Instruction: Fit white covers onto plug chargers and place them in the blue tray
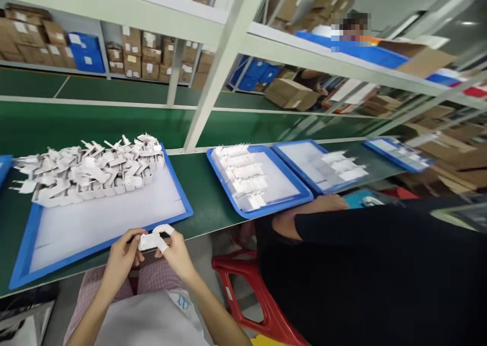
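Close to the front edge of the bench, both hands grip one small white plastic piece (pixel 148 241) with a flat face. My left hand (pixel 125 249) pinches its left end between thumb and fingers. At its other end, my right hand (pixel 175 252) is closed on it, with white coverings on the thumb and a finger. Just beyond my hands lies a blue-rimmed tray (pixel 182 204) with a pale liner. A heap of white plastic parts (pixel 95 171), many with prong-like ends sticking out, rests in it over a row of upright white pieces.
Another blue tray (pixel 279 207) to the right holds rows of white parts, with further trays beyond it. A co-worker in a dark top (pixel 365 270) sits close on my right. A red stool (pixel 243 270) stands between us. Shelf posts (pixel 213 77) rise behind the green bench (pixel 201 191).
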`<action>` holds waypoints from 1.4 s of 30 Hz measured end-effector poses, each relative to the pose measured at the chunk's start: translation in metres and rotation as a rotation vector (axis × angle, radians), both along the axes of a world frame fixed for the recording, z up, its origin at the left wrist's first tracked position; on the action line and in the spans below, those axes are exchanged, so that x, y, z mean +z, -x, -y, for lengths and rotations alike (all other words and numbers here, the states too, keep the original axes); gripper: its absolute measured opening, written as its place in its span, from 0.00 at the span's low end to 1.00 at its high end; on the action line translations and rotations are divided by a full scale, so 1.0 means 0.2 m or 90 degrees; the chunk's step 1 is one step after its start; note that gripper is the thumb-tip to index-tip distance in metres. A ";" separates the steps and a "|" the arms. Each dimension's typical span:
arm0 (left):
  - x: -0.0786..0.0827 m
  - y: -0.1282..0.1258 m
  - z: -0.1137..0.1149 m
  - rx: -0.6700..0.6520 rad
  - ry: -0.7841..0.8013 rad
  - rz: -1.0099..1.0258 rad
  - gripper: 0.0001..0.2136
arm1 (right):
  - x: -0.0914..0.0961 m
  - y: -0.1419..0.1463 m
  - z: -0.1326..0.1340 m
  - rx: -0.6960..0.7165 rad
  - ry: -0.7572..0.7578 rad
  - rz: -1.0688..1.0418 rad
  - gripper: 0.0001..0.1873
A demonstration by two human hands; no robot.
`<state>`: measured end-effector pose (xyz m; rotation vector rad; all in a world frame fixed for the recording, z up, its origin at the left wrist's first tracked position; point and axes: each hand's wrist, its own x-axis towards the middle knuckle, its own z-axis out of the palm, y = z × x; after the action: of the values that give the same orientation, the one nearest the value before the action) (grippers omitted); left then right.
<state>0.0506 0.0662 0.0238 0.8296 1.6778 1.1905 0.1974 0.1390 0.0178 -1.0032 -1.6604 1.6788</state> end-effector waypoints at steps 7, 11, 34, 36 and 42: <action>-0.05 -0.03 0.00 0.020 -0.012 0.014 0.20 | -0.01 -0.06 -0.09 0.236 -0.516 0.169 0.17; -0.02 -0.02 0.03 0.050 -0.016 -0.019 0.21 | 0.01 -0.09 -0.09 0.272 -0.687 0.241 0.12; 0.46 -0.25 -0.17 -0.382 -0.489 -0.267 0.35 | 0.32 -0.09 0.17 -0.230 0.662 -0.595 0.14; 0.54 -0.30 -0.22 -0.423 -0.447 -0.228 0.32 | 0.36 -0.15 0.14 -0.241 0.663 -0.650 0.12; 0.56 -0.40 -0.26 -0.453 -0.409 -0.039 0.08 | 0.30 -0.27 0.15 -0.150 0.718 -0.768 0.11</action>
<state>0.1308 0.1192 0.1366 1.6925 0.8721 1.1772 0.2517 0.1088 0.0777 -0.3105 0.2234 2.2844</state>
